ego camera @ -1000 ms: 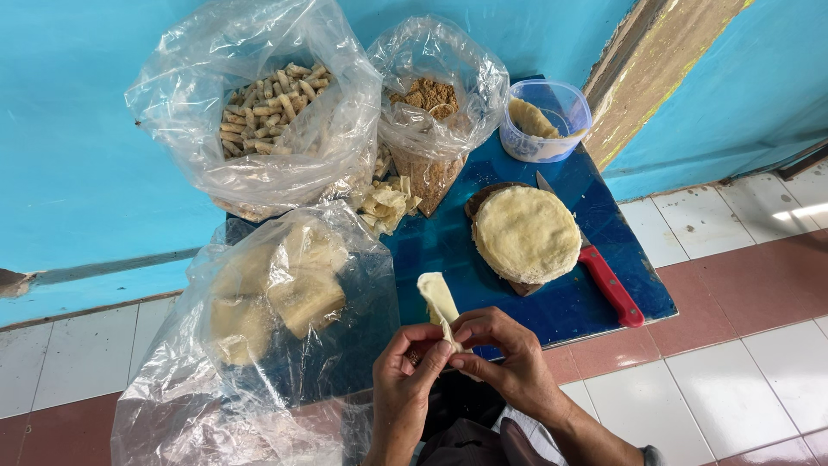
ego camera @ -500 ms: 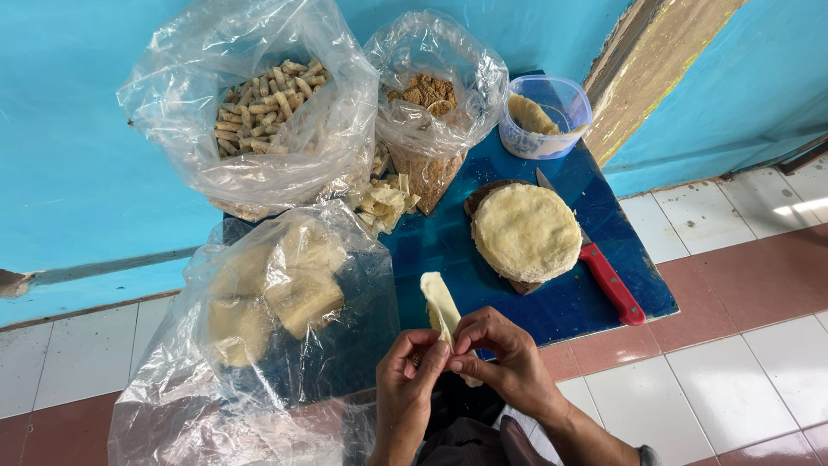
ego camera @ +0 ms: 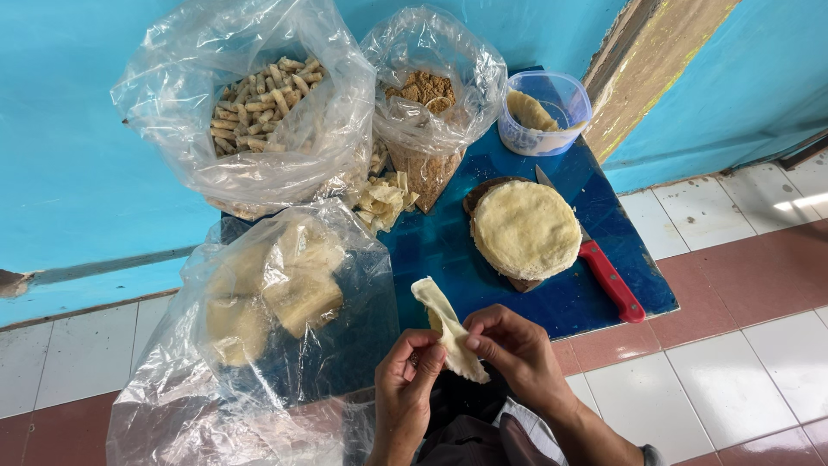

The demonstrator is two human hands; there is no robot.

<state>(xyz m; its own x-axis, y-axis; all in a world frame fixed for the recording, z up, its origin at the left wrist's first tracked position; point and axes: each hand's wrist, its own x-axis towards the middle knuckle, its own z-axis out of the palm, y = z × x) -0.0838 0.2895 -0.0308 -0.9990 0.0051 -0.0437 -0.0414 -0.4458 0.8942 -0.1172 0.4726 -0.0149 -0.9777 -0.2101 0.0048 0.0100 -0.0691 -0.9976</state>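
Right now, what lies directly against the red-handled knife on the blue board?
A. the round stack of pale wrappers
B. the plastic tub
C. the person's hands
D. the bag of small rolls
A: the round stack of pale wrappers sits over the blade of the knife on the blue board.

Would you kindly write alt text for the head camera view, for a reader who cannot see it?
Two hands, left hand and right hand, pinch a pale dough strip above a blue board. On the board lie a round dough stack, a red-handled knife and clear bags of rolled snacks.
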